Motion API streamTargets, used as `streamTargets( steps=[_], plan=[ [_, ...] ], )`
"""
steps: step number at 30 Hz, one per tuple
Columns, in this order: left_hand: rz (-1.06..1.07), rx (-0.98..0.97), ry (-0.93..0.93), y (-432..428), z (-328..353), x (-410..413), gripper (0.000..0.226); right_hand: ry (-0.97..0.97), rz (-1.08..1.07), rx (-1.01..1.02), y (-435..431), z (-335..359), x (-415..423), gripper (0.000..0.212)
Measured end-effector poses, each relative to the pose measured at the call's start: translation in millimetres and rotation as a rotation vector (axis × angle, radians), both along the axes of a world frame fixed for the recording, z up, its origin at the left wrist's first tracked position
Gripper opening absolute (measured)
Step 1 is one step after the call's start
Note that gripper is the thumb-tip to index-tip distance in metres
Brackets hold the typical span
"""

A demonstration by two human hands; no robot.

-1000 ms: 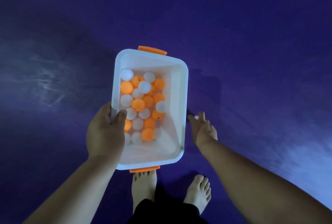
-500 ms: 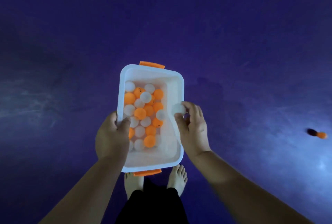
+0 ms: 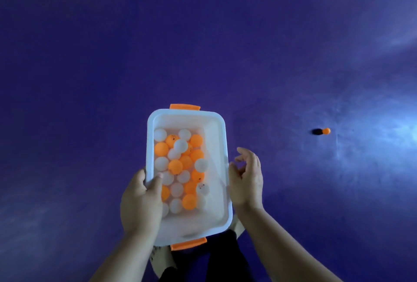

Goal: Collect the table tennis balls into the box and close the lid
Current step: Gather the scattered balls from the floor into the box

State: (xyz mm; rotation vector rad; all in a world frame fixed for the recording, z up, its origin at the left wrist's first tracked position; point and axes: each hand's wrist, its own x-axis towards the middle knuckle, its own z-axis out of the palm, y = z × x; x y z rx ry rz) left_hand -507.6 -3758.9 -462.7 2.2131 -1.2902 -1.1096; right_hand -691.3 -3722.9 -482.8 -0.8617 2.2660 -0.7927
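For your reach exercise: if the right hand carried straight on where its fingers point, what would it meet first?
Probably nothing: the right hand points up the picture across bare purple floor, beside the box; depth is unclear.

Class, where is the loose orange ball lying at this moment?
In the head view, the orange ball lies alone on the purple floor, far right of the white box.

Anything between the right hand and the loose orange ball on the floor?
Nothing: in the head view, only bare purple floor lies between the right hand and the orange ball.
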Motion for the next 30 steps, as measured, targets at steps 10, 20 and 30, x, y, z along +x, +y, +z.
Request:
streamTargets(
  steps=[10, 20, 30],
  plan=[
    [-0.236, -0.002, -0.012, -26.8, 20.7, -220.2, 0.016, -0.053, -0.309, 0.043, 32.0, 25.0, -226.6, 0.03],
    [-0.317, 0.01, 0.038, -50.8, 18.8, -404.0, 0.02, -0.125, -0.421, 0.143, 46.9, 33.2, -402.7, 0.026],
    [-0.409, 0.086, 0.001, -106.9, -14.4, -535.9, 0.021, -0.116, -0.497, 0.284, 22.1, -11.7, -532.5, 0.024]
  ],
)
